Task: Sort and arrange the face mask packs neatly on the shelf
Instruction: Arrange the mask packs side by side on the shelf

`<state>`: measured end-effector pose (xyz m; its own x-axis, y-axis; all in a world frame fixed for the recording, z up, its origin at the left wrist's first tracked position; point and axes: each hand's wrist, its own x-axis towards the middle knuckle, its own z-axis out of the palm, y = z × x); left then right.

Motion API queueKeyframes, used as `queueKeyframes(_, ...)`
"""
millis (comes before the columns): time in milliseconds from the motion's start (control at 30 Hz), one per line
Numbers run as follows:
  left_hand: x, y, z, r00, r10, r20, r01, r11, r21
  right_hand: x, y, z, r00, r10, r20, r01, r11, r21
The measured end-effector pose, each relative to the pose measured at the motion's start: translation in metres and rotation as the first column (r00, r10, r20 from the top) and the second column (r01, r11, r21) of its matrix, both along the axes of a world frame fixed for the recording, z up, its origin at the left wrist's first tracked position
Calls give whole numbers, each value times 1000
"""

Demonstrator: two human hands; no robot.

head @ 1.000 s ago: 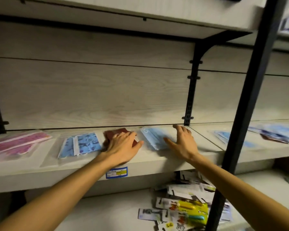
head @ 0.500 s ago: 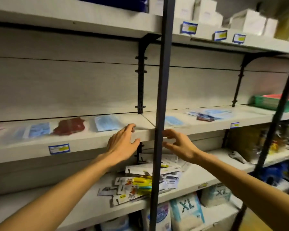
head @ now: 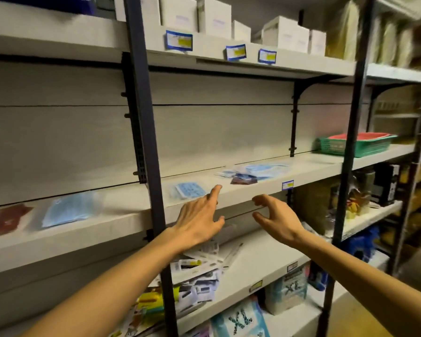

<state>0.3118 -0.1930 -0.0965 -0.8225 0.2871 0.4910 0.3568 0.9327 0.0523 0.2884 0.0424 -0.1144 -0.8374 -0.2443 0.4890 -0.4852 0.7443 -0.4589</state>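
— Blue is the main colour among the face mask packs on the shelf [head: 309, 172], as the head camera shows it. Which pack lies closest to the hands?

— A clear pack with a blue patterned mask [head: 189, 190], flat on the shelf just beyond the fingertips of the left hand [head: 196, 221], right of the dark upright post [head: 148, 152]. Its print is too blurred to read.

— And past the hands?

— Beyond and to the right of both hands sits a loose pile of pale blue packs [head: 260, 169], overlapping one another, with a dark reddish pack [head: 244, 180] at its near edge. A blue-and-yellow price label [head: 288, 185] is fixed to the shelf's front lip just right of that pile.

— Anything to the left?

— Well left of the left hand, on the other side of the post, a plain light blue pack [head: 70, 211] lies flat, and further left a dark red pack [head: 5, 218], partly cut off by the frame edge. Both are smeared by blur.

— How do the hands stand?

— The left hand is spread, fingers extended toward the shelf edge, holding nothing. The right hand [head: 276, 218] hovers near it, in front of the shelf lip, fingers loosely curled and apart, thumb out, also holding nothing. Neither touches a pack.

— Elsewhere?

— Below the hands, on the lower shelf, lies a jumble of carded packets [head: 199, 271]. Far right of the hands stands a green basket [head: 338, 147]; white boxes [head: 214, 17] line the top shelf.
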Motion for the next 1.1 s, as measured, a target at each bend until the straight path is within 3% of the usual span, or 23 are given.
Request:
queueKeyframes(167, -86, 46, 6, 997, -66, -27, 65, 996, -59, -78, 43, 9, 997, -77, -14, 78, 995, 61)
queueKeyframes(267, -141, 61, 24, 999, -50, 15, 51, 989, -135, -139, 69, 33, 992, -107, 65, 99, 988, 120)
queueKeyframes(367, -189, 66, 43, 1000, -3, 24, 7, 985, -174, -196, 87, 56, 974, -142, 174, 133, 989, 66)
queueKeyframes(600, -272, 94, 54, 997, 35, 69, -26, 991, -132, -306, 132, 53, 942, -236, 238, 252, 967, -38)
queueKeyframes(833, -345, 135, 50, 988, 118, 98, -107, 988, -110, -396, 161, 46, 957, -185, 225, 204, 977, -64)
queueKeyframes(1000, -393, 150, 41, 950, 225, 217, -195, 969, -151, -463, 173, 54, 944, -37, 329, 98, 980, -170)
queueKeyframes(1100, -415, 151, 38, 910, 288, 299, -240, 952, -188, -493, 181, 55, 949, -16, 316, 43, 996, -78)
